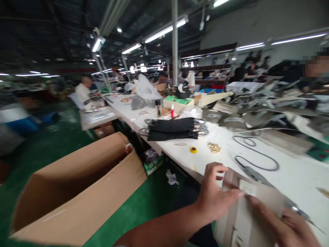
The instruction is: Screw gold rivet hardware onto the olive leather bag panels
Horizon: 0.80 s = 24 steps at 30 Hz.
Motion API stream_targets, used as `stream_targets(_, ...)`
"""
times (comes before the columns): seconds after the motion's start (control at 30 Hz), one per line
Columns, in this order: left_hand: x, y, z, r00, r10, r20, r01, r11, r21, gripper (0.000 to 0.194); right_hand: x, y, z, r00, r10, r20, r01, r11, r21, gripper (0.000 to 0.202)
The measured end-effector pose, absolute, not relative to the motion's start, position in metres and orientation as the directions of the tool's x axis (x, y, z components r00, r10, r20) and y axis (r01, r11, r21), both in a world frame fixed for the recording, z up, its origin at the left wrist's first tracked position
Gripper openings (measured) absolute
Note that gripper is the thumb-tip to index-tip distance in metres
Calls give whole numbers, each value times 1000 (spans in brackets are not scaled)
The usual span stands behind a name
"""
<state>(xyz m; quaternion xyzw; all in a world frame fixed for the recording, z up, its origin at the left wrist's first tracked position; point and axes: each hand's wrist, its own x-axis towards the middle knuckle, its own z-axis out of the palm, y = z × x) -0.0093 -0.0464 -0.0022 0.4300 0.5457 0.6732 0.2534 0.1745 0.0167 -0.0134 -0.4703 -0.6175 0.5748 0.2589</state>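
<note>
At the table's near edge, a grey-beige flat panel [264,219] with paler strips, leather-like, is tilted between my two hands. My left hand [213,195] is closed on its left side, with the thumb pressed on a pale patch and the fingers curled at the upper edge. My right hand [288,219], partly blurred, grips the right side, one digit lying across the face close to my left thumb. Just beyond lies a grey corded hand tool [259,176] with a thin metal tip, partly hidden by the panel.
Gold-coloured metal bits [214,148], a yellow roll [193,150] and stacked black pieces with cord loops [172,129] lie on the white table [174,154]. Grey panels [277,103] pile up at right. A big open cardboard box [108,192] stands left. Other people sit farther off.
</note>
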Motion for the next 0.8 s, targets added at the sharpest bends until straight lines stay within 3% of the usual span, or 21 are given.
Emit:
stream_targets(0.07,-10,-41,-6,-417,906,76,-158,-154,975,89,169,9,1,-515,813,-273,183,-207,-961,62)
stream_targets(0.13,-16,-32,-10,-297,954,-39,-256,-40,966,82,162,12,8,-571,790,-223,108,-196,-975,60)
stream_targets(0.27,-28,-6,-22,-147,984,-103,-137,82,987,43,161,33,-3,-581,792,-186,22,-213,-977,49)
stream_targets(0.33,-29,5,-27,-80,989,-127,-93,120,988,35,163,42,-11,-574,794,-199,6,-240,-971,46)
stream_targets(0.8,-36,60,-32,54,935,-350,-135,355,925,32,149,92,-27,-508,801,-317,68,-329,-942,21)
